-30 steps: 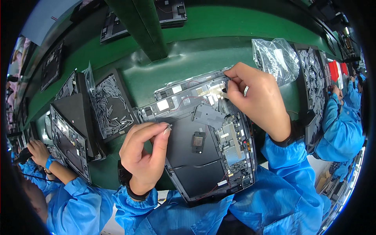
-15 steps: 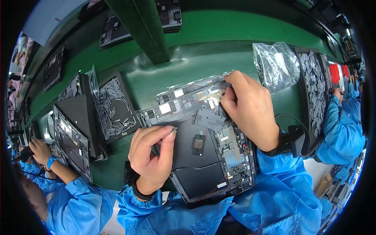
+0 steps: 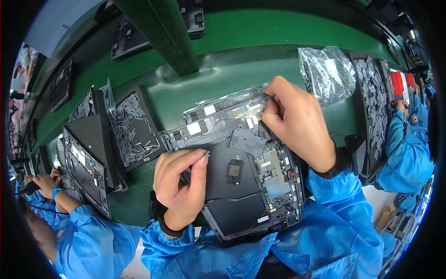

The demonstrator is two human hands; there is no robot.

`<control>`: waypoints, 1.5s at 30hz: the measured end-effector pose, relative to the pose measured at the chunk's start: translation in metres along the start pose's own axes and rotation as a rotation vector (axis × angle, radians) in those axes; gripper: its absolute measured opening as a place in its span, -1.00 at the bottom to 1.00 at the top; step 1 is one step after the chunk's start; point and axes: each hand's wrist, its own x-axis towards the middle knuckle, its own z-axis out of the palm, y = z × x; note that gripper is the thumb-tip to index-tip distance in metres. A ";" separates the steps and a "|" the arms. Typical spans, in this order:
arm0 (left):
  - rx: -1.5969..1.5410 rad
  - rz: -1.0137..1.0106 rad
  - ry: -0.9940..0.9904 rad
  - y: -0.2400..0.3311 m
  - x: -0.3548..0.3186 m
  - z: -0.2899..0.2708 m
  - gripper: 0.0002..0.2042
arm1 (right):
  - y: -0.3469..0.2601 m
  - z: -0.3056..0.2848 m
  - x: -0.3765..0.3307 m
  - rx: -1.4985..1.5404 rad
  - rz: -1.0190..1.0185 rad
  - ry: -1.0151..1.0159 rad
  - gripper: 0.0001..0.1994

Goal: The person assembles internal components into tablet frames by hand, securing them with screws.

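Left hand shifted slightly rightward, green worktop, co-workers both sides

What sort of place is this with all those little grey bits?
Probably an electronics workshop or factory. An opened flat device shows its circuit board, a dark tray holds many small grey parts, and a co-worker wears matching blue.

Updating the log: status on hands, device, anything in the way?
Left hand pinches small pale piece. Right hand at opened device, far right corner, grip hidden. Circuit board exposed. Grey plate lies askew across device.
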 end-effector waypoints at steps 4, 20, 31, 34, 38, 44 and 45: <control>0.002 -0.014 -0.002 0.001 0.001 0.000 -0.83 | 0.001 -0.004 0.002 -0.037 -0.052 -0.027 -0.86; -0.038 -0.040 0.029 0.000 0.000 0.003 -0.85 | 0.004 -0.012 0.000 0.045 0.058 -0.098 -0.85; -0.017 -0.063 0.035 0.002 -0.001 -0.001 -0.84 | -0.002 -0.003 0.000 0.041 0.095 -0.048 -0.88; 0.012 -0.029 -0.006 0.004 0.005 0.002 -0.85 | 0.002 -0.007 -0.002 0.298 0.293 -0.090 -0.88; -0.007 -0.031 0.025 0.004 0.004 0.004 -0.87 | 0.007 -0.012 0.003 0.212 0.162 -0.127 -0.89; 0.012 -0.031 0.010 0.003 -0.001 0.003 -0.87 | 0.006 -0.005 -0.002 0.134 0.110 -0.069 -0.87; 0.002 -0.035 0.008 0.003 -0.002 0.004 -0.87 | 0.008 -0.006 -0.004 0.288 0.186 -0.082 -0.87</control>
